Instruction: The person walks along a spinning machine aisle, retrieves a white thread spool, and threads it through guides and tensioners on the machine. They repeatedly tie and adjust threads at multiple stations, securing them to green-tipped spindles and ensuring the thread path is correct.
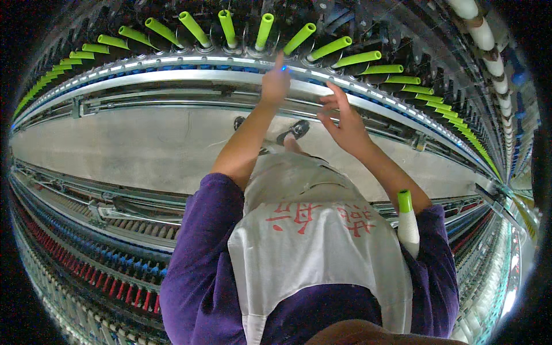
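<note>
- Nearest the camera hangs a white apron (313, 259) with red marks, worn over purple sleeves (198, 253).
- At 4 o'clock, a bobbin (407, 221) with a green tip and white yarn sits tucked by the right elbow, upright.
- Left hand (275, 80) reaches toward 12 o'clock, 1 finger stretched out, tip touching the rail (172, 76) beside a small blue light (284, 68); it grips nothing.
- Right hand (343, 121) hovers at 1 o'clock, fingers spread and loose, empty, just below the rail.
- Green tubes (264, 30) fan out in a row above the rail, from 10 to 2 o'clock, the nearest just above the left fingertip.
- Grey floor (132, 146) lies under the arms, with 2 dark shoes (295, 130) between the forearms.
- Red and blue spindles (123, 282) run along 8 o'clock.
</note>
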A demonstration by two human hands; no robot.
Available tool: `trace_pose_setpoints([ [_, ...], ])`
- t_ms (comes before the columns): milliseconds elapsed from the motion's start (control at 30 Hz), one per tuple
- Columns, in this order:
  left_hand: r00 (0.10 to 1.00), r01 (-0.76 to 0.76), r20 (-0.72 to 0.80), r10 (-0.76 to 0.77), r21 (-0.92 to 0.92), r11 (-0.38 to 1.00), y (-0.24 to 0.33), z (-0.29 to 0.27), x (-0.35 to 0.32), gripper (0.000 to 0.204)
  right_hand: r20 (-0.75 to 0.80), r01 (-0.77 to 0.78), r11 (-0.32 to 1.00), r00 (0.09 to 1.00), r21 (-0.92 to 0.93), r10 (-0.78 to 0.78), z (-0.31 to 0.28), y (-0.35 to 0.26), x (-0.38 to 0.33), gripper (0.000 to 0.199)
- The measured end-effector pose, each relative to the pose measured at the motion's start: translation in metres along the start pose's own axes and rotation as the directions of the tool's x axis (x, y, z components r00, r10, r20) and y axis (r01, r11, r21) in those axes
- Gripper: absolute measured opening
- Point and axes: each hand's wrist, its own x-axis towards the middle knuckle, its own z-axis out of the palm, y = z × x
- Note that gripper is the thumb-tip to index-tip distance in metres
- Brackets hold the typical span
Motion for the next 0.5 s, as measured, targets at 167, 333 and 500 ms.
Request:
trace_pose_setpoints([
  [167,0.995,-0.093,-0.027,0.091,-0.077,0.993,0.002,-0.019,-0.015,0.045,0.564,-0.632,0.389,0.775,0.671,0.286,-0.080,-0.107,0.019,0.081],
  [333,0.972,-0.161,0.158,0.172,-0.082,0.984,0.001,-0.054,-0.046,0.029,-0.305,0.375,0.554,0.927,0.743,-0.219,-0.156,-0.183,0.043,0.040],
  [500,0.901,-0.159,0.346,0.261,-0.296,0.942,0.062,-0.110,-0.091,0.026,0.250,-0.442,0.873,0.886,0.205,0.390,-0.037,-0.114,0.080,0.014],
])
